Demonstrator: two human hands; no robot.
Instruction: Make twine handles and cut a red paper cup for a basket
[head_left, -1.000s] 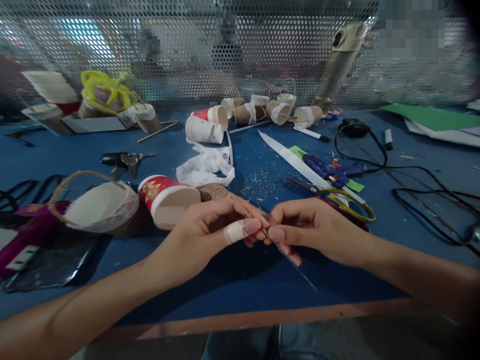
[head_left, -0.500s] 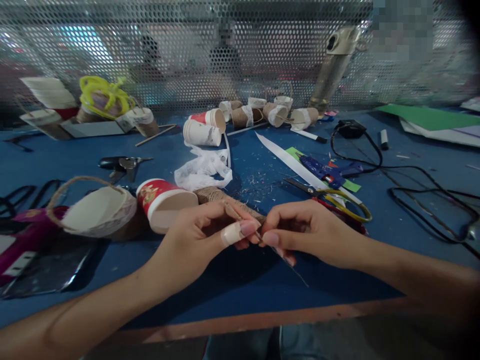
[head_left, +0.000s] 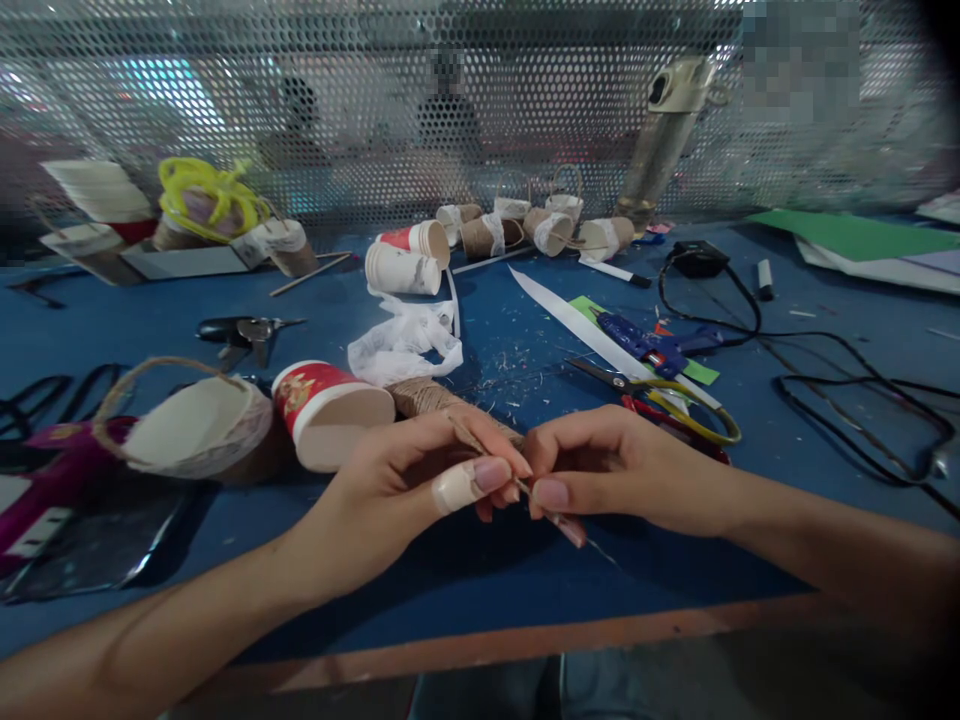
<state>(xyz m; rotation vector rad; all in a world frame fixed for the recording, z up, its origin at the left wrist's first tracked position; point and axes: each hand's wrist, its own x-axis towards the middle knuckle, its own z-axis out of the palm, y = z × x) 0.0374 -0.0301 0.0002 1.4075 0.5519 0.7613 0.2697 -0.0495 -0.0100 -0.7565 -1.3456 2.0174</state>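
Observation:
My left hand (head_left: 442,470), with a bandage around its thumb, pinches a thin piece of brown twine (head_left: 466,434). The fingers of my right hand (head_left: 607,465) are closed on the same twine, close beside the left fingertips. A fine pale strand (head_left: 600,550) trails down from under the right fingers. Behind the hands lies a roll of brown twine (head_left: 424,396), partly hidden by my left hand. Left of it a red and white paper cup (head_left: 319,390) rests on its side. Next to that is a twine-wrapped cup basket (head_left: 247,425) with a lace rim and a twine handle.
Scissors (head_left: 660,385) and a blue glue gun (head_left: 645,340) with a black cable lie to the right. A magenta glue gun (head_left: 52,490) rests at left by a dark phone-like slab. Several small twine baskets (head_left: 555,232) and a bottle (head_left: 660,150) stand before the perforated metal screen.
Both hands keep their pinch on the twine. The left thumb and fingers have shifted slightly, and the right fingertips have dropped a little. Nothing on the table has moved.

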